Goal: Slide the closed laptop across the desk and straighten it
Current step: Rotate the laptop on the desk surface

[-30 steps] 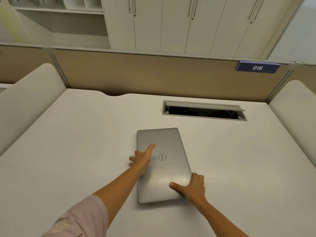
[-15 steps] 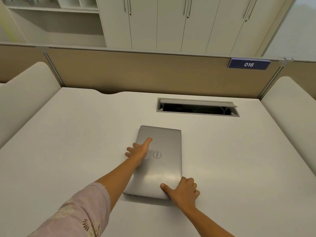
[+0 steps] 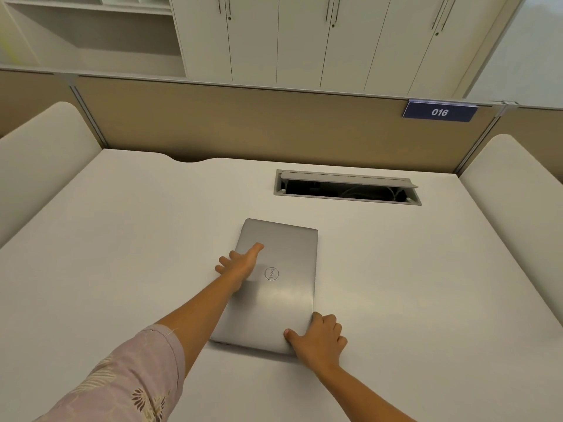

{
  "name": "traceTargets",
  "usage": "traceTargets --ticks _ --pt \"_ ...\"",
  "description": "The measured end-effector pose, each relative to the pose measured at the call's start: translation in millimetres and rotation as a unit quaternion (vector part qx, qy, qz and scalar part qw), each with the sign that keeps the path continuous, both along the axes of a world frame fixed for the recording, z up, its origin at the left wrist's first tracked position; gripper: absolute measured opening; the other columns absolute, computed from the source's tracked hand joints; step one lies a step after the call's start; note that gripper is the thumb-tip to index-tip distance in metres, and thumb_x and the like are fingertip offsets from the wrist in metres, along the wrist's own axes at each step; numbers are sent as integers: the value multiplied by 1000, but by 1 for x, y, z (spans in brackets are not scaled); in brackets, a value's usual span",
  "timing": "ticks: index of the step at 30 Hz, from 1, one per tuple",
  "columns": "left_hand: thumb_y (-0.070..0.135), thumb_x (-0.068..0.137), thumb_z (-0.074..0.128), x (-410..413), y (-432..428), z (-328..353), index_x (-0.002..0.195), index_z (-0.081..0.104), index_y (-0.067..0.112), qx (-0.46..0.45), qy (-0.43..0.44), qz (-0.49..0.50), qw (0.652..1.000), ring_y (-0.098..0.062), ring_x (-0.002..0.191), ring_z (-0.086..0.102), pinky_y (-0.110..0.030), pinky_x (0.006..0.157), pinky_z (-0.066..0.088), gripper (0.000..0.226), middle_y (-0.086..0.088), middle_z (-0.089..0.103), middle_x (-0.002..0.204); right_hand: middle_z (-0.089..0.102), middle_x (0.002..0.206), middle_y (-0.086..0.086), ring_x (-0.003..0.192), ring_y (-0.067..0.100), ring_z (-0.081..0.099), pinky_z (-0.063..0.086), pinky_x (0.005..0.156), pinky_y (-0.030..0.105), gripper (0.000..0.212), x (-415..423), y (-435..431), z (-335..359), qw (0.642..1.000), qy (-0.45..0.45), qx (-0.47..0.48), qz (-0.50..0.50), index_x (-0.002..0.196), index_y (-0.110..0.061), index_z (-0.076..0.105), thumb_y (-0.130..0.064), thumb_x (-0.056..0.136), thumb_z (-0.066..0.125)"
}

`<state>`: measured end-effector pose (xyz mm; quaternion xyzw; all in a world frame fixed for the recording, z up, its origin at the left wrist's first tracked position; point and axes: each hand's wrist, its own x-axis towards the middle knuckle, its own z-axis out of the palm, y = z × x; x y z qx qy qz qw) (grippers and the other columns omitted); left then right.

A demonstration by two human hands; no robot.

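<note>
A closed silver laptop (image 3: pixel 283 293) lies flat on the white desk (image 3: pixel 122 254), its long side running away from me and its far end leaning slightly to the right. My left hand (image 3: pixel 240 264) grips the laptop's left edge, thumb on the lid and fingers down over the side. My right hand (image 3: pixel 318 338) holds the near right corner, thumb on the lid and fingers curled around the edge. My left forearm crosses the laptop's near left part and hides it.
An open cable hatch (image 3: pixel 347 187) is sunk into the desk just beyond the laptop. A tan partition (image 3: pixel 243 126) with a blue sign 016 (image 3: pixel 439 112) closes the back. Padded white side panels (image 3: pixel 39 159) flank the desk on both sides.
The laptop has turned clockwise: one second ago its near end pointed right, now its near end sits left. Both hands stayed on the same edges and moved with it.
</note>
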<state>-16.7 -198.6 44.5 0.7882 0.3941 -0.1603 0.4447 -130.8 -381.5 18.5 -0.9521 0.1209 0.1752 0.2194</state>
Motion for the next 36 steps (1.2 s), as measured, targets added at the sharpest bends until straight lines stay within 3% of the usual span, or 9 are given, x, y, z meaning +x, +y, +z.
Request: traceTargets --ticks 4,8,10,15,19,25,29,36 --pt "65 86 48 -8 3 -8 153 19 13 23 -10 -36 999 -29 142 18 -49 112 22 89 -11 21 155 35 135 4 127 25 35 29 103 38 84 13 -7 3 999 -36 35 -19 144 -17 29 -60 78 59" --pt "65 90 45 -26 4 -19 156 0 13 148 -60 -119 980 -26 150 -8 -50 119 -2 95 -8 -8 165 31 143 9 134 28 32 28 107 42 90 48 -19 12 995 -80 48 -20 150 -14 20 -56 82 61" --pt "65 91 45 -41 7 -27 156 -5 15 187 -113 -174 960 -24 150 -16 -51 118 -7 96 -6 -16 164 29 146 11 135 30 31 29 108 44 87 70 -27 16 993 -102 51 13 150 -15 22 -52 83 63" --pt "65 92 42 -76 18 -44 156 -6 20 252 -201 -353 878 -17 148 -21 -45 117 -15 91 3 -18 162 20 157 12 143 32 23 26 112 46 84 126 -44 17 980 -139 31 141 152 -15 22 -46 86 64" --pt "76 89 20 -93 26 -54 154 -13 26 293 -202 -491 795 -12 147 -24 -40 117 -20 89 8 -24 160 9 162 10 148 30 14 19 118 45 87 166 -47 18 969 -103 23 225 154 -18 15 -49 87 63" --pt "80 88 29 -105 38 -62 155 -10 30 271 -238 -553 751 -6 148 -18 -42 119 -10 92 11 -14 163 9 163 12 150 28 9 15 121 45 86 207 -33 18 967 -40 54 245 154 -16 12 -47 90 61" --pt "83 84 35 -105 45 -62 155 -9 29 275 -249 -578 727 -10 149 -14 -39 119 -13 100 8 -12 164 12 162 12 150 28 10 14 122 44 84 224 -23 16 970 -19 55 237 153 -11 14 -45 92 59" --pt "92 70 43 -103 48 -63 156 -5 25 276 -254 -593 713 -17 151 -9 -44 119 -10 120 4 -9 165 33 154 14 141 32 31 27 116 43 78 239 -7 13 965 -3 27 260 149 -7 27 -51 91 57"
